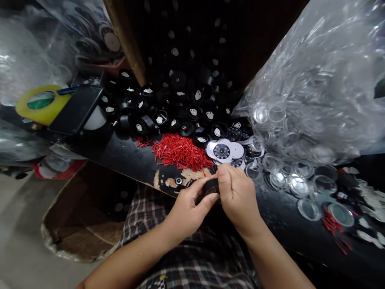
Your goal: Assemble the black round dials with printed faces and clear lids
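My left hand (188,200) grips a small round black housing (211,186) between thumb and fingers, just above my lap at the bench edge. My right hand (237,192) is closed against the right side of the housing, thumb and fingers pressed together; whatever they hold is hidden. Just beyond my hands lies a heap of thin red pointers (180,151). To its right are printed round dial discs (222,150), some black-faced, others showing a white side. Many more black housings (186,128), several with white tags or plates, crowd the bench behind.
Clear round covers (300,184) spill from a plastic bag (331,80) at right. More red pointers (332,222) and white pieces (373,200) lie far right. At left are yellow tape (43,104), a dark flat slab (76,110) and, below the bench, a cardboard box (81,228).
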Motion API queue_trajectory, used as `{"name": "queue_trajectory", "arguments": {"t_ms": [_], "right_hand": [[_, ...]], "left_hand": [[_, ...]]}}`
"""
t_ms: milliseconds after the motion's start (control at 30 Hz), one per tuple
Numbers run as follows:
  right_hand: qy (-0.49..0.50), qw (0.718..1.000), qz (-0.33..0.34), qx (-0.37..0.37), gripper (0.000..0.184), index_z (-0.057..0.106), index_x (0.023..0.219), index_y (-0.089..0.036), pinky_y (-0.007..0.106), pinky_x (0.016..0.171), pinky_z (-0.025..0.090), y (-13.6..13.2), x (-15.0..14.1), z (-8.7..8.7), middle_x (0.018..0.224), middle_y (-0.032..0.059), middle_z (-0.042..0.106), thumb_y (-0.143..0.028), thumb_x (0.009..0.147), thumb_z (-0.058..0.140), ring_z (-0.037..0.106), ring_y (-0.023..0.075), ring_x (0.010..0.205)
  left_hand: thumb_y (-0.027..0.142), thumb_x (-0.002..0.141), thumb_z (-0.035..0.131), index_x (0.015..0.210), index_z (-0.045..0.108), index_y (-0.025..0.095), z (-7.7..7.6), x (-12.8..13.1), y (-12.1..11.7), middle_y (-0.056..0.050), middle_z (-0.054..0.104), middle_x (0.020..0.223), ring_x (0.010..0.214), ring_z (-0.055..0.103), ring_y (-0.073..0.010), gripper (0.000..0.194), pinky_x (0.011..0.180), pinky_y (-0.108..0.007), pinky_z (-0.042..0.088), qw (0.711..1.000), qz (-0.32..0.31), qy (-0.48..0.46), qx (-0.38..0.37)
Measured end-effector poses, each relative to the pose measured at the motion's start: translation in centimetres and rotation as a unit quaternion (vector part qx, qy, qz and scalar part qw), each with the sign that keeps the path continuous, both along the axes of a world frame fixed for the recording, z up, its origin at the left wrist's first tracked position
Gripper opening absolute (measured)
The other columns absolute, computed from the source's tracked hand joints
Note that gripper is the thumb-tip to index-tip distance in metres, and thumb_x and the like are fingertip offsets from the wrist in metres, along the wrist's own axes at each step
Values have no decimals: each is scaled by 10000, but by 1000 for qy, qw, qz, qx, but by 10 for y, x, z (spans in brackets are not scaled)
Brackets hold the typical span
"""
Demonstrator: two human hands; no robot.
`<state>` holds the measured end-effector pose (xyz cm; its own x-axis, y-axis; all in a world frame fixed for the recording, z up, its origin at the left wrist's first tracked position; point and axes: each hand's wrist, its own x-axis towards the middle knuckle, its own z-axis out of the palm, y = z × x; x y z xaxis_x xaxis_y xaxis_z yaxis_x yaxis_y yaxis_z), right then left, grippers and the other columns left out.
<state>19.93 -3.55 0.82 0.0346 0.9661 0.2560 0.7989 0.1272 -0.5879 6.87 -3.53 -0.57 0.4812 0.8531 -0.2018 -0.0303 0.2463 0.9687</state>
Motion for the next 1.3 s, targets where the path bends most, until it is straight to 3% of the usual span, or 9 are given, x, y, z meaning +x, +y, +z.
{"name": "queue_trajectory", "arguments": {"t_ms": [133, 267, 433, 567, 700, 800, 1000, 1167, 1300], "right_hand": [[32, 995, 72, -60, 377, 490, 658, -213, 290, 642, 342, 2, -6, 1, 621, -1, 551, -316, 989, 342, 514, 158, 630], [154, 970, 130, -136, 274, 631, 914, -242, 281, 711, 419, 0, 2, 3, 862, 6, 684, -377, 974, 400, 610, 165, 777], [161, 967, 114, -158, 263, 639, 888, -246, 320, 722, 459, 5, -6, -5, 849, 25, 694, -401, 952, 436, 631, 198, 788], [133, 961, 200, -135, 235, 637, 857, -256, 342, 750, 483, 7, -18, -3, 880, 20, 703, -351, 948, 442, 645, 205, 824], [124, 967, 181, -129, 243, 649, 870, -270, 339, 763, 512, -1, -10, -6, 906, 26, 716, -369, 943, 439, 665, 220, 888], [121, 971, 152, -139, 254, 651, 850, -269, 364, 824, 516, -9, -4, -13, 895, 26, 724, -387, 938, 444, 674, 232, 903], [135, 966, 159, -154, 247, 649, 842, -270, 396, 854, 506, -7, -7, -13, 899, 14, 724, -385, 930, 449, 672, 223, 852], [186, 956, 146, -175, 226, 648, 977, -256, 352, 753, 499, 4, -22, -4, 905, 38, 702, -382, 932, 465, 640, 208, 832], [230, 954, 77, -176, 279, 593, 1074, -205, 284, 639, 483, 9, -29, 4, 846, 27, 674, -363, 844, 608, 602, 159, 691]], "left_hand": [[330, 870, 585, 1262, 585, 233, 0, -30, -5, -54, 617, 1316, 1201, 568, -240, 404, 1074, -376, 393, 995, -4, 98, 16], [414, 887, 527, 1232, 598, 254, -12, -109, -28, -69, 673, 1215, 1126, 617, -265, 387, 1016, -422, 443, 976, 81, 200, -40], [402, 836, 586, 1218, 590, 251, -22, -171, -22, -89, 551, 1371, 1303, 459, -293, 411, 1120, -500, 292, 839, 283, 438, 155], [358, 923, 453, 1218, 567, 208, -13, -147, 43, -100, 646, 1210, 1109, 610, -219, 350, 994, -393, 453, 853, 261, 388, 232], [442, 832, 601, 1229, 527, 157, -14, -125, 109, -144, 647, 1125, 991, 625, -255, 494, 917, -440, 476, 823, 310, 407, 248], [449, 794, 649, 1253, 506, 158, -20, -118, 128, -156, 623, 1162, 1003, 607, -272, 563, 921, -456, 460, 811, 324, 413, 258], [401, 833, 616, 1318, 447, 179, -23, -119, 116, -148, 574, 1278, 1061, 583, -246, 559, 931, -407, 460, 795, 358, 408, 271], [346, 837, 632, 1315, 462, 194, -14, -105, 77, -131, 579, 1281, 1186, 523, -256, 530, 1013, -413, 402, 763, 371, 398, 350], [304, 805, 671, 1330, 476, 256, -7, -70, 28, -93, 602, 1278, 1198, 530, -268, 563, 1053, -432, 373, 846, 198, 328, 370]]}}
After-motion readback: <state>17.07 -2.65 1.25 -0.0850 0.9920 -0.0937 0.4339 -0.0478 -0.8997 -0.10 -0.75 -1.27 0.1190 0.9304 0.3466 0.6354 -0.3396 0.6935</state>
